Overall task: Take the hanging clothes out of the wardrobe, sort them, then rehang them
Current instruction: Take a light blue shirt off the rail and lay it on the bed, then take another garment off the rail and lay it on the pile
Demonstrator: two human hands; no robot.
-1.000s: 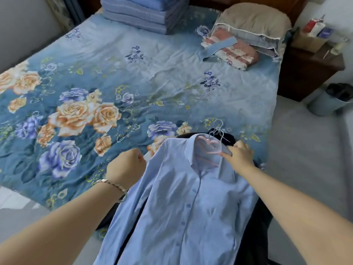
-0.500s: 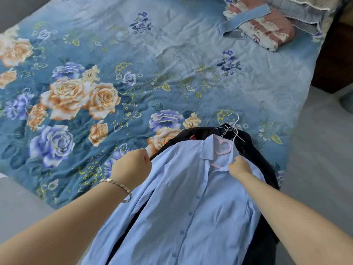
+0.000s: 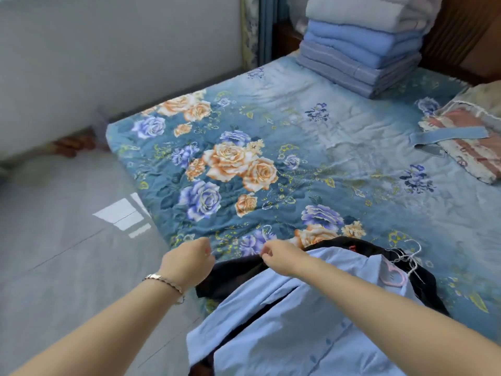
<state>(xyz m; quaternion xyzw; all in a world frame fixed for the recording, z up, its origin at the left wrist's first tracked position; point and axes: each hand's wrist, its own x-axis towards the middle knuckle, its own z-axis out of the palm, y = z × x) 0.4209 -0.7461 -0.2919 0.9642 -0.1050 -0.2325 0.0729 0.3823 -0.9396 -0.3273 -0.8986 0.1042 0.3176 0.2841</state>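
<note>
Light-blue shirt [image 3: 311, 321] is laid front-up at the near edge of the floral bedspread [image 3: 244, 158], over a dark garment [image 3: 230, 275]; its tail is hung off the edge. Judged light, limp and non-fragile. It would likely slump or slip off the pink hanger [image 3: 393, 275] if lifted by the cloth. Best taken at the hanger hook, or pinched at both shoulders.

Count:
- one blue shirt
- one dark garment seen
- one pink hanger
- wire hangers [image 3: 406, 256], tangled, number not resolvable

Left hand [image 3: 187, 260]: fingers curled, nothing seen held. Right hand [image 3: 282, 256]: fingers curled at the shirt's shoulder edge; a pinch cannot be confirmed.
</note>
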